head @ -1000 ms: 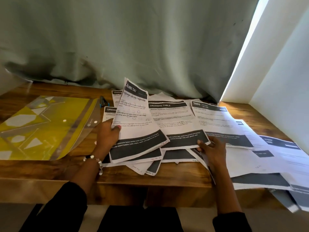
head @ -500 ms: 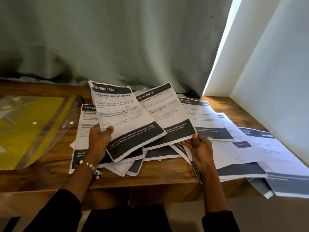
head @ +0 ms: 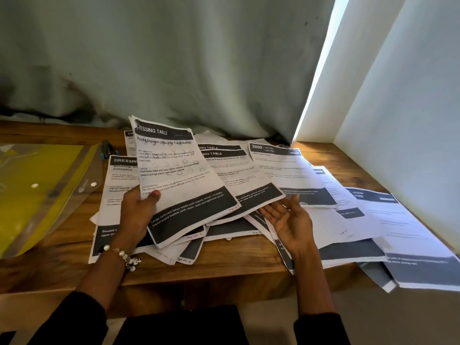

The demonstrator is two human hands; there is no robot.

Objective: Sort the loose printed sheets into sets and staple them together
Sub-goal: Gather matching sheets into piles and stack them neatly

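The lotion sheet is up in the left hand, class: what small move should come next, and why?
Probably lay the lotion sheet on the bare table to start a set. The left hand pinches it, lifted off the pile, with several other "Dressing Table" pages beneath; the right hand lies open, palm up, holding nothing.

folder left of sheets, stapler btwn.

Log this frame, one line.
left hand: holds DRESSING TABLE sheet | right hand: open, palm up | stapler: untouched
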